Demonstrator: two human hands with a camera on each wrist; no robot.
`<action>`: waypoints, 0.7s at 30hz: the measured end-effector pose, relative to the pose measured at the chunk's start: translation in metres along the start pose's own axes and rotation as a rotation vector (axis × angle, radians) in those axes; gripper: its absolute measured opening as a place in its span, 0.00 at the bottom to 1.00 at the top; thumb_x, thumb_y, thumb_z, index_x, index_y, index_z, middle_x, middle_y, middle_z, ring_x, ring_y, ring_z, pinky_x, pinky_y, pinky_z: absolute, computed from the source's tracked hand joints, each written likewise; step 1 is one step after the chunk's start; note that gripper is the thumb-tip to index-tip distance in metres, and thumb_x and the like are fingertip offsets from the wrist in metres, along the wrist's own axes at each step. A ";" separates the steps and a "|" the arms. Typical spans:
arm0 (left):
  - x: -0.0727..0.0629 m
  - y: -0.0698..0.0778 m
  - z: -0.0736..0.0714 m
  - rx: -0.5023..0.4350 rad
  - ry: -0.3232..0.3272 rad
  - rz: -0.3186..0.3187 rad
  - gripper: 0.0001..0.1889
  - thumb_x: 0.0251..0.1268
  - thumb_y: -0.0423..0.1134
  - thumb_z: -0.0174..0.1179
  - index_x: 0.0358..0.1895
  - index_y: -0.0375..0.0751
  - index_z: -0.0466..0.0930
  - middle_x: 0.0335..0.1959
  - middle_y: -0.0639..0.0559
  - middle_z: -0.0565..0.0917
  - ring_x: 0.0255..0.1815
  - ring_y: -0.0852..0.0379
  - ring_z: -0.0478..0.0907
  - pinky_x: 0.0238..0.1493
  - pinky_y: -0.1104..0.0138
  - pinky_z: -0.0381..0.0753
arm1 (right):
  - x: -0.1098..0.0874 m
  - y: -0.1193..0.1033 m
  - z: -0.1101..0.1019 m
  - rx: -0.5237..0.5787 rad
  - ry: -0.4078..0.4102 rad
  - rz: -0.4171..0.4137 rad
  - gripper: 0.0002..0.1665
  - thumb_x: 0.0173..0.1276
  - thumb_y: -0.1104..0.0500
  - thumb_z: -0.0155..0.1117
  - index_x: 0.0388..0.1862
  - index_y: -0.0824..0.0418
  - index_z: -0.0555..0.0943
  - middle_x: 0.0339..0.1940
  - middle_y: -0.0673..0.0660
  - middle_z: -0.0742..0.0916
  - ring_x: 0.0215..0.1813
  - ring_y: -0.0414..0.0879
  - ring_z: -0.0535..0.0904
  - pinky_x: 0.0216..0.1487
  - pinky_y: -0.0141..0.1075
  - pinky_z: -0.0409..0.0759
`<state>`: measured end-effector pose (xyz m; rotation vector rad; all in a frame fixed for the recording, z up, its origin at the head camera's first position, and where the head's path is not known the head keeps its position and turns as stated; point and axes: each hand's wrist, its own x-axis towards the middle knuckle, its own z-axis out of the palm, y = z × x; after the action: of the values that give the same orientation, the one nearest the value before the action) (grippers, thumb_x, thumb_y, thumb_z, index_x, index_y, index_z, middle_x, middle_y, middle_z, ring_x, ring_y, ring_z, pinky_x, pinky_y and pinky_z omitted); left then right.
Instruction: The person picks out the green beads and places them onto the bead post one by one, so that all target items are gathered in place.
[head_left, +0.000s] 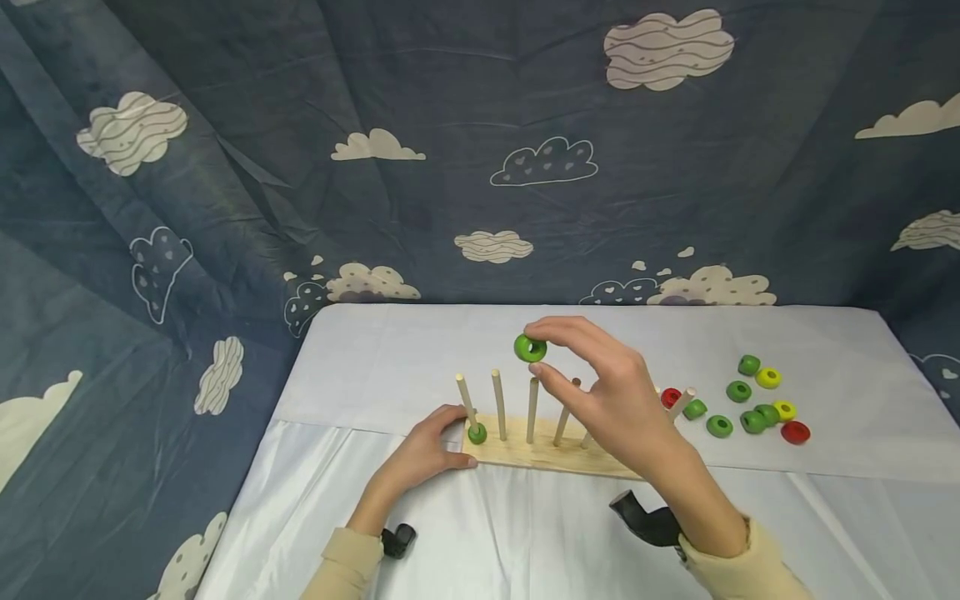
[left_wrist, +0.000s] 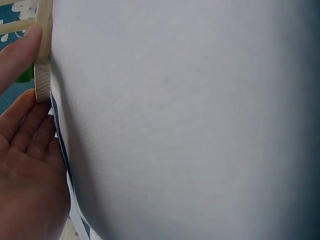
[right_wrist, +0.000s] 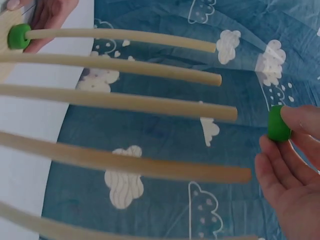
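Observation:
My right hand [head_left: 615, 400] pinches a green bead [head_left: 530, 348] between thumb and fingertips, up at the height of the peg tops. The hole through the bead shows in the head view. Below it stands a wooden peg board [head_left: 517, 452] with a row of upright pegs, partly hidden behind the right hand. Another green bead [head_left: 477, 433] sits at the foot of the leftmost peg [head_left: 467, 397]. With thumb and fingers spread around its left end, my left hand [head_left: 424, 448] holds the board. In the right wrist view the pinched bead [right_wrist: 279, 123] is beyond the peg tips.
Several loose green beads [head_left: 738, 391] lie on the white-covered table [head_left: 405, 358] to the right of the board, among yellow beads [head_left: 768, 377] and red beads [head_left: 796, 432]. A dark cloth with cloud prints [head_left: 450, 200] hangs behind the table and along the left.

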<state>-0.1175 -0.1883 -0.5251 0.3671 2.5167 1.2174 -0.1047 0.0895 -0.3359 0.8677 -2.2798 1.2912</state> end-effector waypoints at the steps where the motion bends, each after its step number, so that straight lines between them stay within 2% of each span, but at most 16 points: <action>1: 0.000 0.000 0.000 -0.002 0.000 0.003 0.38 0.49 0.45 0.76 0.67 0.51 0.72 0.65 0.59 0.73 0.72 0.53 0.62 0.72 0.53 0.59 | 0.001 -0.001 0.002 0.006 -0.008 0.000 0.27 0.59 0.68 0.74 0.58 0.57 0.81 0.56 0.46 0.82 0.60 0.42 0.77 0.62 0.35 0.74; 8: 0.000 -0.002 0.000 -0.010 0.000 0.014 0.38 0.49 0.45 0.76 0.67 0.50 0.72 0.64 0.59 0.73 0.72 0.54 0.62 0.72 0.54 0.60 | 0.008 -0.003 0.011 0.062 -0.058 -0.001 0.26 0.61 0.68 0.72 0.59 0.56 0.80 0.58 0.46 0.82 0.60 0.41 0.77 0.61 0.35 0.75; 21: 0.000 -0.002 0.000 -0.011 0.002 0.016 0.38 0.50 0.46 0.76 0.67 0.51 0.72 0.64 0.60 0.73 0.71 0.55 0.62 0.72 0.53 0.60 | 0.023 -0.003 0.028 0.112 -0.203 0.025 0.26 0.63 0.69 0.70 0.59 0.53 0.80 0.57 0.43 0.82 0.59 0.37 0.77 0.60 0.38 0.76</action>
<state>-0.1176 -0.1892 -0.5265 0.3837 2.5123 1.2374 -0.1204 0.0569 -0.3347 1.0556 -2.3972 1.4115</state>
